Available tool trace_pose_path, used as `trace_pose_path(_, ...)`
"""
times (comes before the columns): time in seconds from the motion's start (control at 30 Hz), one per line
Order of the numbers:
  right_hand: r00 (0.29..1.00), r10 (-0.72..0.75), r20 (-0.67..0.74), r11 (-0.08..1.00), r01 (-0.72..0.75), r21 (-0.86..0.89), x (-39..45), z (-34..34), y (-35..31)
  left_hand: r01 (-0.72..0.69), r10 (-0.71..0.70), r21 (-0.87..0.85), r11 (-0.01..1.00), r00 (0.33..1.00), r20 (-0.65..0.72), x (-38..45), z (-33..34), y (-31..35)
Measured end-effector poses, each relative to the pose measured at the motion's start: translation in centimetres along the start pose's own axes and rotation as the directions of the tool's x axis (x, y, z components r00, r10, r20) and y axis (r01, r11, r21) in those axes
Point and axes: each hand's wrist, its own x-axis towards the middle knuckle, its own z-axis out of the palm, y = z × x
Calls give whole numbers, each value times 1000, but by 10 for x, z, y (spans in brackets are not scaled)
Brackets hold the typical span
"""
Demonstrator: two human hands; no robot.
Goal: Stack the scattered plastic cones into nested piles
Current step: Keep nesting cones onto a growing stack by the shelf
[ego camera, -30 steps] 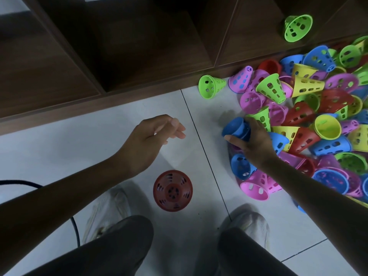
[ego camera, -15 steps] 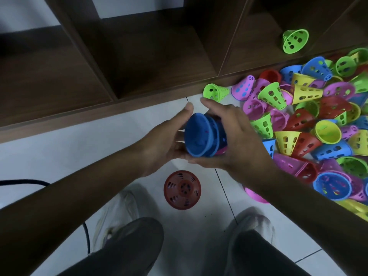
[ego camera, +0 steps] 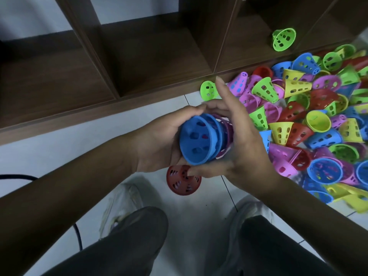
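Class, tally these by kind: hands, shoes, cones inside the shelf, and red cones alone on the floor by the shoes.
Hands: 2, left hand, right hand, holding the nested cones
Shoes: 2, left shoe, right shoe
Cones inside the shelf: 1, green cone
Red cone alone on floor: 1
Total: 6

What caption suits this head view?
Both hands hold nested blue and purple cones beside a colourful cone heap.

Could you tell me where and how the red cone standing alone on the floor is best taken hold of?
The red cone stands on its wide rim with its narrow, perforated top facing up. A grip from straight above, thumb and fingers pinching opposite sides of the tapered wall near the top, looks best; the right hand's thumb partly overlaps it.
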Motion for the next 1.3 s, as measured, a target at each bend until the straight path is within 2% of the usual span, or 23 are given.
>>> trace_pose_path(0.13,1000,-5,-25,999,5,33,-5,2,-11,-5,3,90,996,1000,20,-3,-1,2)
trace_pose_path(0.23,996,19,-89,999,-16,37,-4,1,-11,7,-11,95,995,999,38,-4,-4,2)
trace_pose_path(0.37,986,66,-153,998,-65,13,-8,1,-3,-48,45,77,996,998,44,-4,-7,2)
trace_pose_path(0.57,976,166,-140,971,-138,193,-14,-2,-1,-99,95,88,991,994,50,-5,-10,4)
trace_pose_path(0.73,981,152,-124,974,-128,184,-16,-5,-1,-138,135,275,951,990,30,-9,-18,3)
trace_pose_path(0.83,983,146,-112,980,-129,149,-18,-5,-1,-167,167,326,930,986,29,-15,-21,4)
trace_pose_path(0.93,983,165,-78,982,-157,105,-24,-4,4,-278,337,407,870,938,-80,-23,-21,-8)
trace_pose_path(1.03,963,248,-105,964,-235,125,-34,-6,12,-400,547,533,745,825,-145,-32,-21,-32)
trace_pose_path(1.3,879,422,-221,906,-404,123,-66,-17,49,-297,539,764,573,839,-78,-31,-20,-75)
